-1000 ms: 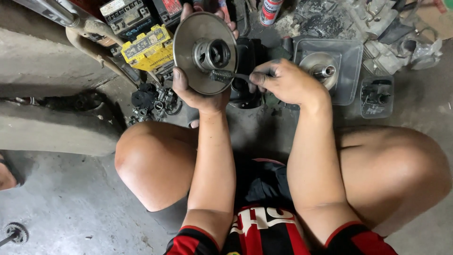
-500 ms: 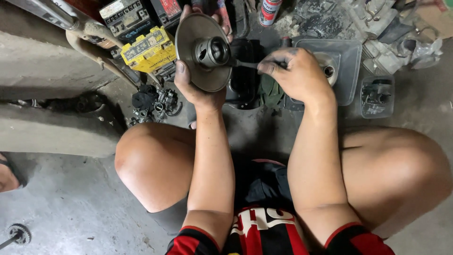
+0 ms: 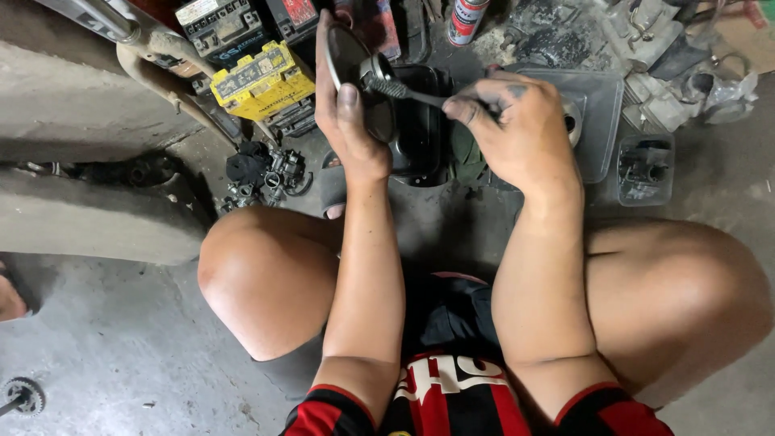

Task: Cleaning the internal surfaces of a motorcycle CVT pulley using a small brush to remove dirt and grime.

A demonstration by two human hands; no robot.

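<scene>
Head view: the setting was a grimy concrete workshop floor (image 3: 105, 363), with the person squatting, knees apart. Along the far edge of the floor lay a yellow battery (image 3: 262, 79), a cluster of small carburettor parts (image 3: 262, 173), a spray can (image 3: 466, 20) and a clear plastic tray (image 3: 593, 121).

The left hand (image 3: 349, 121) held a round metal pulley disc (image 3: 359, 81) almost edge-on to the camera, fingers wrapped behind its rim and thumb pressed on its near face.

The right hand (image 3: 517, 121) pinched the handle of a small brush (image 3: 404, 90) between thumb and fingers. The brush's long axis ran nearly level from the right hand leftward, and its bristled head touched the disc's hub. The disc thus lay directly left of the brush grip, over a black basin (image 3: 420, 137).
</scene>
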